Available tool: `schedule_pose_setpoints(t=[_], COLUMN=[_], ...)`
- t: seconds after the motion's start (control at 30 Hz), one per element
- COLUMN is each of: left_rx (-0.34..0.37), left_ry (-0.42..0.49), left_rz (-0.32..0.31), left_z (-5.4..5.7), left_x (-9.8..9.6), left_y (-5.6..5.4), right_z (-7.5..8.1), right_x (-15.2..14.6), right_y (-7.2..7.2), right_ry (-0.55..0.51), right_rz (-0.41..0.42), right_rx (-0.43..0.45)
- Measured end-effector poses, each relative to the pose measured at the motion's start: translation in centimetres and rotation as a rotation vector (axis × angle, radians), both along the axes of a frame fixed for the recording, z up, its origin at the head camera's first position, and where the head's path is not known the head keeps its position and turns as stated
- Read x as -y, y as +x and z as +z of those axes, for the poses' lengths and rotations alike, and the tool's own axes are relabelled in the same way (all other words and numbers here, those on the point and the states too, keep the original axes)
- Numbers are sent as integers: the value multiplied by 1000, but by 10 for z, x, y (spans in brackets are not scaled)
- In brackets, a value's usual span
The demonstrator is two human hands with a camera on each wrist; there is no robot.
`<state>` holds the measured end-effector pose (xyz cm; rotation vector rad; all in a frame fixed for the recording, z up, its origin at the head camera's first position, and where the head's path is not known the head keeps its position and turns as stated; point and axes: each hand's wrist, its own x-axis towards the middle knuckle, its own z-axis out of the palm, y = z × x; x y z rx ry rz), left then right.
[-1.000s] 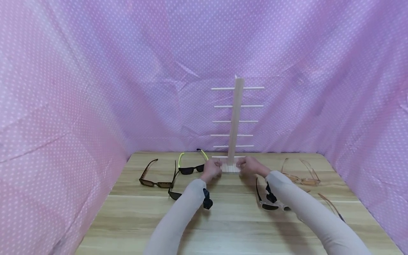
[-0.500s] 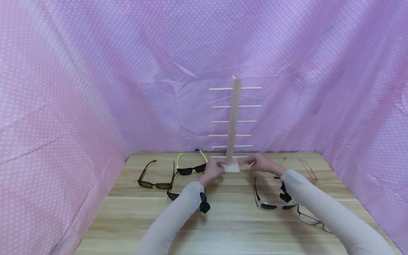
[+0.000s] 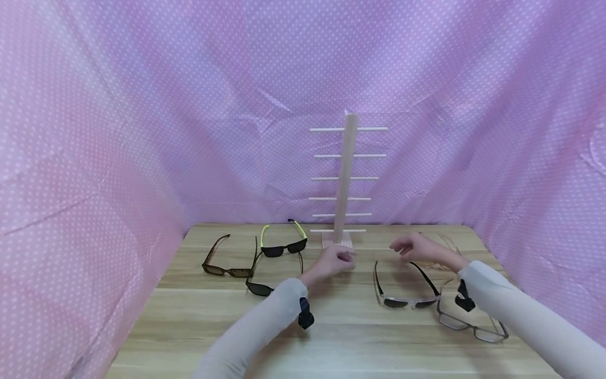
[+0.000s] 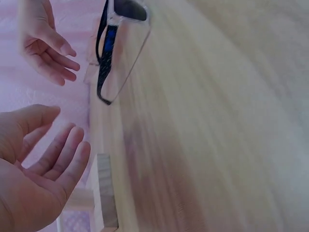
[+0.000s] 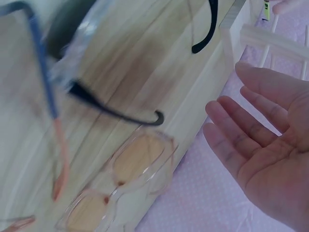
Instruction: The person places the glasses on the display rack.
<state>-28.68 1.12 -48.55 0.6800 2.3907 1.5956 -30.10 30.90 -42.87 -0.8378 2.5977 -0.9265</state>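
A wooden rack (image 3: 347, 173) with several thin crossbars stands at the back of the table. My left hand (image 3: 333, 261) is in front of the rack's base (image 3: 329, 240), its fingers loosely bent around nothing, as the left wrist view also shows. My right hand (image 3: 416, 248) hovers to the right of the rack, palm bare and fingers relaxed in the right wrist view. Below it lie clear-framed sunglasses with black temples (image 3: 411, 303). Amber-lensed clear glasses (image 5: 140, 159) sit partly behind the right hand and forearm in the head view.
Grey-framed glasses (image 3: 473, 327) lie front right, partly under the right sleeve. At left are tortoiseshell sunglasses (image 3: 228, 272), sunglasses with yellow-green temples (image 3: 284, 249) and black sunglasses (image 3: 260, 289). Pink dotted cloth (image 3: 142, 131) surrounds the wooden table (image 3: 189, 326).
Both hands have come away from the rack's base. The right hand has moved right; the left has shifted slightly right and toward the front. The rack stays at the back.
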Motion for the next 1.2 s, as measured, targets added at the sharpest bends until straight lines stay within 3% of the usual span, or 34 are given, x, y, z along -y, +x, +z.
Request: schedule_pose_setpoints(t=[0.27,0.5,0.67,0.87,1.03,1.2], left_rx=[32,112,129,206,237,241], left_ry=[-7,77,92,95,86,80], left_rz=[-119,-169,-182,-177,-183,-195], left_z=[-14,-20,-24,-25,-26,-27], left_x=[-11,-17,-23,-30,-36,-41], left_y=[12,18,22,29,36,40], right_z=[3,8,3,-5,-10,-14], right_x=[-20,-35,-47,-61,-69,-72], right_y=[15,30,37,41,45,47], right_ry=[7,-16,38,65,25,-27], right_rz=[28,49,42,48,95,131], right_rx=[-26,5,-5,13,66,63])
